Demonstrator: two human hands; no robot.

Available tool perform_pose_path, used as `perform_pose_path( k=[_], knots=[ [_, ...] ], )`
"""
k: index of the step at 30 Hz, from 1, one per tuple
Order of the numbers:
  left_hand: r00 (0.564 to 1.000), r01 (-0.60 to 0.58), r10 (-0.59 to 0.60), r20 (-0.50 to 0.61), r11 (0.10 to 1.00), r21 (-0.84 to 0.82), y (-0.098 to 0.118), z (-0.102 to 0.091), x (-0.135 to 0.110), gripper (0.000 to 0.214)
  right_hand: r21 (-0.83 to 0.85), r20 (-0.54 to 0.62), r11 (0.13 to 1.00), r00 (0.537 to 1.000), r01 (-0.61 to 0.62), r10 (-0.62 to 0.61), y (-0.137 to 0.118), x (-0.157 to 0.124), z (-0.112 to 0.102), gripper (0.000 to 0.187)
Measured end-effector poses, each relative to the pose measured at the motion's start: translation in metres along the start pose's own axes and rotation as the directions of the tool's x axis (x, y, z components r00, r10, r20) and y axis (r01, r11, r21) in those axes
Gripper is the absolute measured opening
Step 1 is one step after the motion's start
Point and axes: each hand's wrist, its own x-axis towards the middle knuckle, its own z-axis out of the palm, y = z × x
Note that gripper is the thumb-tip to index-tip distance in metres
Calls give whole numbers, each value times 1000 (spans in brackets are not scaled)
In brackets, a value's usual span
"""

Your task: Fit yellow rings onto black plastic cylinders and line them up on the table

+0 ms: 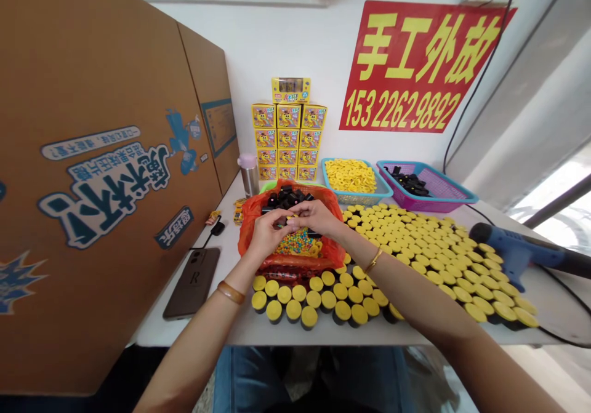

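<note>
My left hand (268, 233) and my right hand (314, 217) meet over a basket lined with red plastic (247, 231). The fingertips of both are pinched together around something small, mostly hidden, with a bit of yellow showing. Just below them in the basket lie many small coloured beads (295, 242), with yellow plastic pieces (314, 250) at their near side. Black plastic parts (285, 197) are heaped behind my fingers. In front of the basket and to its right, many short black cylinders with yellow tops (342, 310) stand upright, some beneath my right forearm.
A blue basket of yellow pieces (351, 176) and a purple basket of black parts (429, 200) stand behind. Yellow boxes (289, 139) are stacked by the wall, near a steel flask (250, 176). A phone (192, 284), large carton (115, 173) and blue power tool (521, 253) flank the table.
</note>
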Motion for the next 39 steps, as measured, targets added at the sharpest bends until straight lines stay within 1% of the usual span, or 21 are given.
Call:
perform_pose_path(
  k=[2,5,7,9,10,12,13,14,15,17,18,19,22,24,26,29,31,32,34,36,39],
  knots=[
    [998,-37,41,-50,997,75,3,0,0,21,52,-28,997,998,-53,54,-1,-4,3,45],
    [972,-76,122,-200,971,227,14,3,-4,18,210,-91,963,977,-169,192,-1,-14,17,44],
    [941,-97,195,-275,938,333,24,10,-9,14,313,-56,917,959,-246,277,-4,-20,28,45],
    [917,-95,239,-318,907,410,35,18,-15,12,384,-13,883,955,-268,295,-8,-25,36,45],
    [913,-77,234,-335,904,421,40,20,-17,14,418,-13,872,958,-254,286,-10,-28,37,42],
    [924,-25,160,-348,931,364,51,23,-18,31,465,-39,857,961,-224,272,-16,-32,35,34],
    [943,-6,107,-314,951,308,55,22,-16,43,471,-49,855,962,-215,269,-19,-35,33,30],
    [968,7,54,-245,970,243,60,20,-14,50,465,-48,859,963,-215,266,-22,-39,30,26],
    [988,15,13,-152,984,177,65,17,-11,52,449,-39,867,964,-217,261,-24,-42,28,24],
    [999,15,-17,28,997,69,74,11,-6,41,413,-16,888,973,-203,230,-28,-50,26,20],
    [997,11,-14,82,999,36,78,9,-4,36,399,-3,897,978,-190,208,-29,-53,27,20],
    [995,7,-8,102,1000,17,82,8,-4,33,387,12,905,982,-178,188,-30,-56,27,20],
    [998,-22,21,63,1000,6,90,7,-8,39,346,79,924,986,-164,146,-29,-63,28,24],
    [997,-40,41,59,999,-20,90,9,-13,43,288,139,940,979,-185,150,-26,-66,25,33],
    [997,-59,61,37,997,-43,88,13,-19,36,229,197,949,965,-216,172,-22,-71,20,45],
    [989,-146,146,-30,989,20,83,17,-24,22,173,264,947,939,-269,219,-20,-80,14,63],
    [978,-208,210,-11,974,93,82,19,-26,17,126,232,952,941,-281,247,-20,-86,14,68],
    [977,-212,212,12,971,111,83,19,-27,19,98,189,958,950,-268,247,-21,-89,16,67],
    [988,-148,145,52,986,77,86,19,-30,33,70,68,976,978,-204,199,-24,-96,20,61],
    [994,-39,39,107,999,-7,91,19,-36,49,63,-68,994,993,-87,92,-26,-106,27,53],
    [967,78,-55,248,994,-81,107,26,-53,55,-49,-197,994,975,98,-106,-28,-130,40,39]
  ],
)
